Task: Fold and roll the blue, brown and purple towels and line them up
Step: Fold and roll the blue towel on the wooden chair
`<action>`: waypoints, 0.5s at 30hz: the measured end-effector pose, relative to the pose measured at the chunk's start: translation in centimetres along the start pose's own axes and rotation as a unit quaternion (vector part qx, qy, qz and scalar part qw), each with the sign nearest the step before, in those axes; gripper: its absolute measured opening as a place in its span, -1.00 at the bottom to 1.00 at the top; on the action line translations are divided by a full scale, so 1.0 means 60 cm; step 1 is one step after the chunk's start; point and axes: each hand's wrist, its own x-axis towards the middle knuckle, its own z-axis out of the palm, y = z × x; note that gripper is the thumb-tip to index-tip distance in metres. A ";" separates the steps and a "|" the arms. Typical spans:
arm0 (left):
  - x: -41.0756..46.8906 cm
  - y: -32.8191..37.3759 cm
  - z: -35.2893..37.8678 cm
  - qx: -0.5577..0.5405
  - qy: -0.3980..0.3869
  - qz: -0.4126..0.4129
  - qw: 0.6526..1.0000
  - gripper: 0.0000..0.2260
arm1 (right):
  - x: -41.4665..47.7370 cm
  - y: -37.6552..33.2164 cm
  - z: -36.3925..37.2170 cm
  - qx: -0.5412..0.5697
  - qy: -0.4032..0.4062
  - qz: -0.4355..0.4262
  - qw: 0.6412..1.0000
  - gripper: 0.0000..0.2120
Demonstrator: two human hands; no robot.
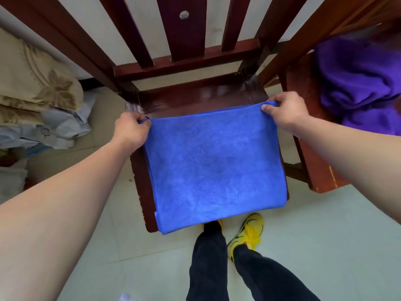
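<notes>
The blue towel [214, 168] lies folded and flat on the seat of a dark red wooden chair [201, 98], its near edge hanging slightly over the seat's front. My left hand [130, 131] pinches the towel's far left corner. My right hand [284, 114] pinches the far right corner. The far edge is stretched straight between both hands. A crumpled purple towel [358, 83] sits on a second wooden chair at the right. No brown towel is in view.
The second chair's seat [314, 161] stands close on the right. Folded beige patterned bedding [36, 83] and pale blue clothes [60, 129] are piled at the left. My legs and yellow shoes [247, 233] stand on the pale tiled floor just before the chair.
</notes>
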 end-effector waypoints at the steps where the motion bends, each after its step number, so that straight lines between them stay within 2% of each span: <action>1: 0.006 -0.002 0.005 0.004 0.012 -0.001 1.000 -0.87 | 0.004 0.000 0.005 -0.013 0.010 0.008 1.000 -0.87; 5: 0.022 -0.004 0.016 0.004 0.069 -0.026 0.997 -0.81 | 0.017 -0.004 0.012 -0.056 0.040 0.027 0.997 -0.74; 9: 0.025 -0.007 0.019 -0.018 0.078 -0.058 0.995 -0.74 | 0.022 -0.007 0.012 -0.059 0.047 0.058 0.995 -0.68; 12: 0.008 -0.004 0.021 -0.065 0.081 -0.092 0.990 -0.73 | 0.007 0.004 0.009 -0.012 0.030 0.085 0.996 -0.65; 15: -0.043 -0.009 0.028 -0.094 0.120 -0.105 0.983 -0.68 | -0.035 0.029 0.007 0.061 0.018 0.104 0.993 -0.63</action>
